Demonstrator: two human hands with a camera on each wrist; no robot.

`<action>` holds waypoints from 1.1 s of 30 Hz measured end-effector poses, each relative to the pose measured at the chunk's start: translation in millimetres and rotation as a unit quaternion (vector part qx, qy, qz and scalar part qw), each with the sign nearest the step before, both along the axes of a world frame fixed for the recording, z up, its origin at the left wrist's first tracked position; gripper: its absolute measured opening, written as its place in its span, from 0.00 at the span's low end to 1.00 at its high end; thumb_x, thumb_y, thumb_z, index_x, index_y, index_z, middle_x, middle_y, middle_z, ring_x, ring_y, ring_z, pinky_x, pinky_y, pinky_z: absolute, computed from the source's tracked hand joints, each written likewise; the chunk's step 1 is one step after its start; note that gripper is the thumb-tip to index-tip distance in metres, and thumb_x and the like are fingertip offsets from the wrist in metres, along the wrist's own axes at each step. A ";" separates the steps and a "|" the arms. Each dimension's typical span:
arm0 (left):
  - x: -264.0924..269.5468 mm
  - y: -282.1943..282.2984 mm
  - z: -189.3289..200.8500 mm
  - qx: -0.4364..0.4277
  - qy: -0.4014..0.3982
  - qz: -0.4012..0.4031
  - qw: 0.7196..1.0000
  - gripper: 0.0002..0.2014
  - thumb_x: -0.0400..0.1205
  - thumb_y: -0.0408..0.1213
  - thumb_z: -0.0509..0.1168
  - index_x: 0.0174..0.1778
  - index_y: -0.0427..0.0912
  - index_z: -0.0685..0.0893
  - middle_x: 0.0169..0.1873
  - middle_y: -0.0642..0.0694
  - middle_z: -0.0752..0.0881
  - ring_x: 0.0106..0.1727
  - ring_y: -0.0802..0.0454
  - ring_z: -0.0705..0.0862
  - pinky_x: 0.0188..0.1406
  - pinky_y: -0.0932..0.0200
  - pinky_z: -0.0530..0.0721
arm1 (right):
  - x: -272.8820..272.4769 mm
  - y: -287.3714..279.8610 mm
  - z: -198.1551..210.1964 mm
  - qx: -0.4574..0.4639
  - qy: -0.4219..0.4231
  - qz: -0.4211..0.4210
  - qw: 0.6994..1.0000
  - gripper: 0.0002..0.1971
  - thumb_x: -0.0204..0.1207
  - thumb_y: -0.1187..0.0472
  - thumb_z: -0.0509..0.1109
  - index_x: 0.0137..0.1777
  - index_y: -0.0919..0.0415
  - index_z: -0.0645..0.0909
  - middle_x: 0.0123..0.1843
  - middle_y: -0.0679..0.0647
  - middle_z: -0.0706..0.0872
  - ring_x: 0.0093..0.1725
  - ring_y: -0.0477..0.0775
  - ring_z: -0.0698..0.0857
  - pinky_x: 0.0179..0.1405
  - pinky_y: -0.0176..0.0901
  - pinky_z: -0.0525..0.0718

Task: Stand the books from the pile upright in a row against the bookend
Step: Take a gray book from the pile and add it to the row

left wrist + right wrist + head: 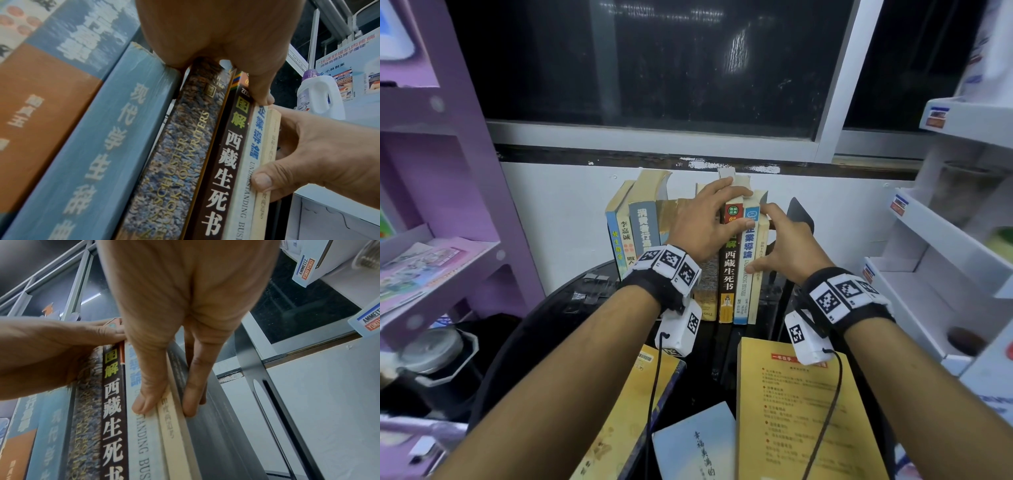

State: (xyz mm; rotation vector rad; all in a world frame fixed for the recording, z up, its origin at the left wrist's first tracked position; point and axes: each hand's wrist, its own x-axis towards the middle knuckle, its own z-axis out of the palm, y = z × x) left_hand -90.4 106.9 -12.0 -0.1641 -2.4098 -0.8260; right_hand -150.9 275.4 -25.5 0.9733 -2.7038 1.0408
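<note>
1. Nearest the head camera, three books lie flat on the dark round table [524,342]: a yellow book [801,411] with red-headed print, a pale blue one [695,442] with handwritten-style Chinese, and a gold-patterned one [619,421].
2. Behind them a row of upright books [647,236] stands beside the black bookend [799,219].
3. Readable spines: 西藏生死书 on the brown book [728,270], "Understanding Business" on the white-blue book [745,270].
4. Left hand [705,226] grasps the brown book's top.
5. Right hand [787,246] pinches the thin cream book [756,298] between thumb and fingers.
6. White shelf labels [304,272] read "Ammeltz Yoko Yoko".
</note>
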 end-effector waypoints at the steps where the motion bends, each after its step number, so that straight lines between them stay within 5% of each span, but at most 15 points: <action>1: 0.4 0.0 0.3 0.004 -0.002 -0.003 1.000 0.21 0.79 0.51 0.70 0.68 0.57 0.79 0.79 0.51 0.69 0.75 0.53 0.72 0.72 0.42 0.74 | 0.1 -0.3 0.1 0.002 -0.001 0.000 1.000 0.47 0.61 0.65 0.86 0.76 0.47 0.62 0.50 0.42 0.81 0.42 0.41 0.85 0.42 0.36 0.85; 7: 1.1 -0.6 2.2 0.010 -0.009 -0.004 1.000 0.18 0.79 0.50 0.70 0.65 0.57 0.81 0.79 0.52 0.69 0.74 0.53 0.73 0.69 0.49 0.74 | 4.0 -1.9 1.2 0.015 -0.005 0.001 1.000 0.49 0.63 0.65 0.84 0.79 0.47 0.59 0.52 0.45 0.82 0.46 0.45 0.86 0.47 0.45 0.89; 11: 1.2 0.5 2.4 0.007 -0.009 -0.001 1.000 0.18 0.79 0.49 0.70 0.65 0.57 0.81 0.78 0.53 0.69 0.73 0.54 0.73 0.60 0.61 0.69 | 7.9 1.1 -1.3 0.012 -0.016 0.009 1.000 0.51 0.66 0.66 0.82 0.82 0.44 0.54 0.55 0.46 0.82 0.49 0.46 0.86 0.46 0.42 0.88; 18: 3.6 2.7 7.0 0.020 -0.017 -0.012 1.000 0.17 0.78 0.47 0.72 0.63 0.58 0.82 0.79 0.51 0.69 0.75 0.51 0.72 0.69 0.48 0.76 | 8.6 9.6 -11.7 -0.029 -0.061 0.005 0.998 0.54 0.71 0.67 0.78 0.82 0.33 0.45 0.67 0.56 0.82 0.53 0.53 0.90 0.51 0.56 0.90; 21: 4.1 3.7 7.2 0.007 -0.030 -0.004 1.000 0.22 0.79 0.48 0.71 0.69 0.58 0.79 0.80 0.51 0.67 0.76 0.50 0.71 0.70 0.45 0.76 | 13.0 10.4 -13.1 -0.027 -0.059 -0.005 0.998 0.54 0.73 0.66 0.77 0.83 0.33 0.42 0.68 0.58 0.82 0.55 0.54 0.90 0.53 0.56 0.89; 33: 40.3 2.9 -5.6 0.002 -0.023 -0.009 1.000 0.32 0.81 0.46 0.69 0.80 0.55 0.66 0.82 0.48 0.63 0.82 0.49 0.61 0.80 0.43 0.62 | 46.2 15.4 -6.5 -0.024 -0.055 -0.008 0.998 0.47 0.76 0.63 0.74 0.84 0.39 0.45 0.71 0.56 0.81 0.61 0.56 0.87 0.56 0.57 0.88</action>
